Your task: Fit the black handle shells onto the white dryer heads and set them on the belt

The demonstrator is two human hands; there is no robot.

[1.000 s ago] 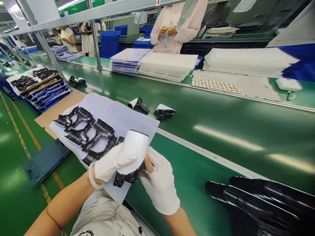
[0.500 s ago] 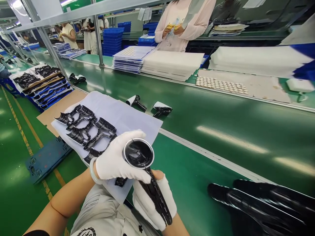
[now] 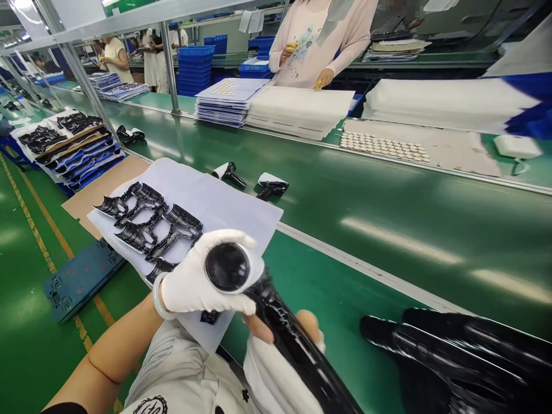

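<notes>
Between my two hands is a hair dryer housing (image 3: 297,345) with a black handle and a white-edged round head. My left hand (image 3: 190,282), in a white glove, is wrapped round the head, its thumb and fingers on either side of the round dark end. Lower down, my right hand (image 3: 276,374) grips the handle; its glove leaves some fingertips bare, and part of it is hidden behind the handle. Left of my left hand, several black half shells (image 3: 176,230) lie on a white sheet (image 3: 228,207), their ribbed insides facing up.
Two hair dryer bodies (image 3: 272,186) rest on the green belt (image 3: 388,201) beyond the sheet. Long glossy black parts (image 3: 457,356) lie close at right. A blue plastic pallet (image 3: 84,276) is on the floor at left. Across the belt stands a co-worker (image 3: 323,40) behind stacked white sheets (image 3: 302,112).
The housing has turned in my hands; its handle now reaches farther toward the lower right, closer to the camera. On the belt, the two bodies have shifted slightly left. The co-worker's hands have moved apart.
</notes>
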